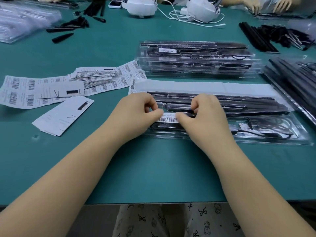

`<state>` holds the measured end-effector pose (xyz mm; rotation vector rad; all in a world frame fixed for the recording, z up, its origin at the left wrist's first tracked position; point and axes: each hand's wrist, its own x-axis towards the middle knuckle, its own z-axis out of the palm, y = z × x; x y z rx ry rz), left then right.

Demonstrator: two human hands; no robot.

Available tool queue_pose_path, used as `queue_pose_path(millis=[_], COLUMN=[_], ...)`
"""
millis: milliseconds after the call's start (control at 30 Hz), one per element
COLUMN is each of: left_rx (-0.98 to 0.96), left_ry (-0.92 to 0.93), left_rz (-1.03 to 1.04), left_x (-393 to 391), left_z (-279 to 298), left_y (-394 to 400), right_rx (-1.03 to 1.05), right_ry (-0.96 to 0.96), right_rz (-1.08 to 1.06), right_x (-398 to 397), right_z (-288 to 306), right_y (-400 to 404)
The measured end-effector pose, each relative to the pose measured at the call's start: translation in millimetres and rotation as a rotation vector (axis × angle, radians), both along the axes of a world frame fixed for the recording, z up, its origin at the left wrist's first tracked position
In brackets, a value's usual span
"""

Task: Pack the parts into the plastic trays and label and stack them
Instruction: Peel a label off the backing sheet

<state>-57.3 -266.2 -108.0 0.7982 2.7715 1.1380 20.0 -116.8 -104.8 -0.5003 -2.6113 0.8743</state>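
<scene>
A clear plastic tray [266,134] filled with black parts lies in front of me on the green table. On its near left part sits a white barcode label [168,118]. My left hand [136,113] pinches the label's left end between thumb and curled fingers. My right hand [203,115] pinches its right end the same way. Behind this tray stands a stack of packed trays [196,60], the top one carrying its own barcode label [167,50].
Sheets of barcode labels [25,91] and folded leaflets [63,115] lie at the left. Loose black parts [290,82] pile up at the right and far left. White headsets [142,6] with cables, a phone and another person's hands [266,6] are at the far edge.
</scene>
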Motion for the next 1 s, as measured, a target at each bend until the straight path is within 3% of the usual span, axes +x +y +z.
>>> queue_pose_path(millis=[133,267,400,467,567,633,667,833,1000], left_rx=[0.007,-0.160,-0.125,-0.100,-0.047,-0.012,-0.017,-0.154,0.084], left_ry=[0.033,0.185,0.073,0.016,-0.084,-0.090,-0.073,-0.003,-0.233], left_rz=[0.047,-0.048,-0.126,-0.156,-0.156,-0.083,-0.029,0.133,0.180], left_x=[-3,-6,-10,-12,-13,-17,-20,-26,-25], left_z=[-4,-3,1,2,5,7,8,5,5], left_y=[-5,-5,-11,-16,-24,-33,-36,-37,-38], right_rx=[-0.020,0.281,0.324,0.210,-0.160,-0.363,-0.361,0.056,0.095], right_ry=[0.077,-0.069,-0.092,-0.008,0.146,0.219,0.197,-0.228,-0.251], right_rz=[-0.016,-0.013,0.009,0.038,0.062,-0.027,-0.091,-0.441,-0.433], right_x=[1,-6,-7,-6,6,23,34,84,94], right_z=[-3,-8,-10,-9,3,12,14,11,-7], right_y=[3,-7,-5,-1,15,41,59,140,157])
